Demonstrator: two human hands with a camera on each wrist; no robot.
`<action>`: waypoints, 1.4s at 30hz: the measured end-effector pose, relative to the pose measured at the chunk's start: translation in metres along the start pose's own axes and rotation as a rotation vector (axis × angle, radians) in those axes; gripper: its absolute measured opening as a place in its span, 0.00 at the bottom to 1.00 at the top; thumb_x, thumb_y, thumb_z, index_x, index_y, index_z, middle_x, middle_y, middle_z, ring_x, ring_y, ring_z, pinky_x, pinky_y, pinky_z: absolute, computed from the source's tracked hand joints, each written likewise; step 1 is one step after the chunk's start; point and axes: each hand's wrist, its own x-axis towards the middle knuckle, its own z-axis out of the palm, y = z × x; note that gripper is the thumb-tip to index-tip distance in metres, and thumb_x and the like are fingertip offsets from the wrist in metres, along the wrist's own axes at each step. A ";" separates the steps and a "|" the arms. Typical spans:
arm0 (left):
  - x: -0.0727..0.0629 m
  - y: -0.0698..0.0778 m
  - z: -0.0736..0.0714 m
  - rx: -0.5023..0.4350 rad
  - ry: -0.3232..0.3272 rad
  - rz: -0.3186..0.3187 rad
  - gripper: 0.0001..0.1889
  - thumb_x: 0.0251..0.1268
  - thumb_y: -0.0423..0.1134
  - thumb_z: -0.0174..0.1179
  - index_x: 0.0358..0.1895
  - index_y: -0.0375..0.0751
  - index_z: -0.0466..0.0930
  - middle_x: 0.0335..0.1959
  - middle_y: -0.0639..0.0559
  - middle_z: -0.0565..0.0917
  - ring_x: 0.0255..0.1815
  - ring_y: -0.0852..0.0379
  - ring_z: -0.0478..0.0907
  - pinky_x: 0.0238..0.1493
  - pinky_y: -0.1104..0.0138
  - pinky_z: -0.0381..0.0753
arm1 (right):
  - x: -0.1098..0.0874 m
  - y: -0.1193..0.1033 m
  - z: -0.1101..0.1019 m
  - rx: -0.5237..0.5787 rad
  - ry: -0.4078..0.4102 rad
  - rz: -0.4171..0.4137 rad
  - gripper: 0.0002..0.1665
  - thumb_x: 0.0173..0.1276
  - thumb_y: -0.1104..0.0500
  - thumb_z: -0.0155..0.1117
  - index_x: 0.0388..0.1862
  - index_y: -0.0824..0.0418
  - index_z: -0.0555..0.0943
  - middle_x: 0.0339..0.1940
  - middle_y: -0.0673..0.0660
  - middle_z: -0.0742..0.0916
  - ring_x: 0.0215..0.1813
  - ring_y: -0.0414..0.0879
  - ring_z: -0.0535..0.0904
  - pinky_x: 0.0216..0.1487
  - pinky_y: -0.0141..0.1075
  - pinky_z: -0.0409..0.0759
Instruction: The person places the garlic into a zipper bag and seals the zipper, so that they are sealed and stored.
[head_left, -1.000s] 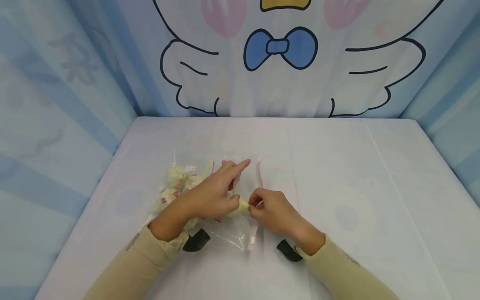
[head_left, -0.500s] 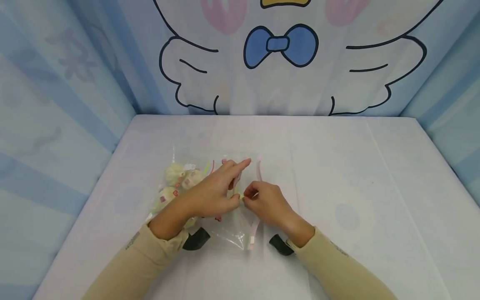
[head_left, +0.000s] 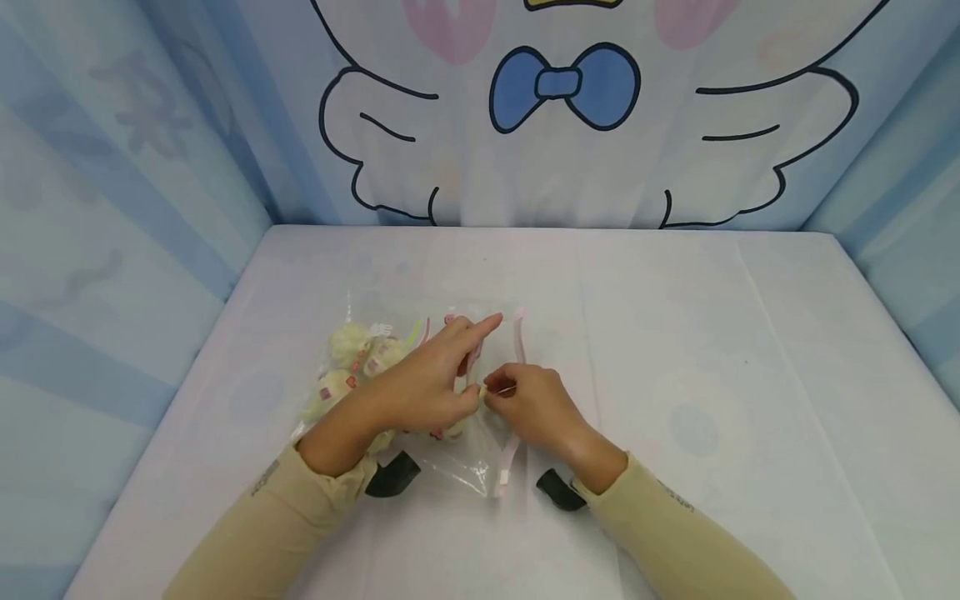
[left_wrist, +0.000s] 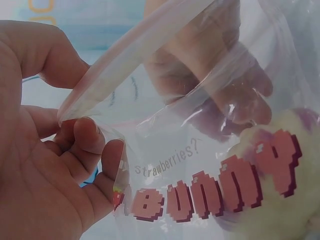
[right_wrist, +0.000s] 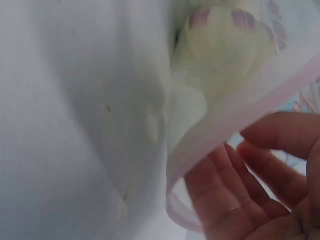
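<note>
A clear zip bag (head_left: 465, 467) with pink edging and "BUNNY" lettering lies mid-table, mouth facing right. My left hand (head_left: 431, 383) is over it; in the left wrist view its thumb and fingers pinch the bag's raised pink edge (left_wrist: 115, 65). My right hand (head_left: 536, 404) reaches in at the mouth under that edge, thumb and index curled together. Through the plastic, its fingers (left_wrist: 245, 107) touch a pale yellow rounded thing with purple marks (left_wrist: 285, 165). In the right wrist view the pink band hides the fingertips, right at the tapered end of this yellow thing (right_wrist: 225, 55).
Several similar pale yellow rounded things (head_left: 348, 343) fill the bag's left end. A white slider (head_left: 504, 477) sits at the near end of the zip. The white-covered table (head_left: 712, 350) is walled by printed cloth (head_left: 562, 167) behind and at both sides.
My right hand has moved left and slightly away from me with the yellow thing, further into the bag's mouth. Less yellow shows at its fingertips. My left hand keeps its place.
</note>
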 end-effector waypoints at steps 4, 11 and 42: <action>0.000 0.000 0.000 0.001 0.004 0.010 0.40 0.55 0.29 0.53 0.77 0.29 0.56 0.35 0.53 0.66 0.34 0.58 0.65 0.37 0.65 0.71 | -0.002 0.000 -0.002 0.000 -0.060 -0.043 0.14 0.64 0.64 0.66 0.49 0.63 0.86 0.37 0.50 0.88 0.41 0.44 0.84 0.44 0.38 0.81; 0.000 0.000 0.000 0.004 0.006 0.012 0.41 0.56 0.29 0.54 0.77 0.30 0.55 0.35 0.53 0.66 0.34 0.58 0.65 0.37 0.65 0.71 | -0.004 0.002 -0.005 0.023 -0.129 -0.065 0.15 0.64 0.64 0.65 0.50 0.64 0.86 0.35 0.48 0.87 0.41 0.41 0.83 0.45 0.37 0.80; 0.001 -0.001 0.000 -0.017 -0.007 0.005 0.41 0.55 0.29 0.53 0.76 0.28 0.55 0.35 0.52 0.66 0.34 0.58 0.64 0.37 0.65 0.69 | -0.004 0.013 -0.040 0.371 -0.323 0.047 0.25 0.69 0.60 0.63 0.61 0.72 0.77 0.52 0.59 0.87 0.52 0.48 0.84 0.53 0.42 0.81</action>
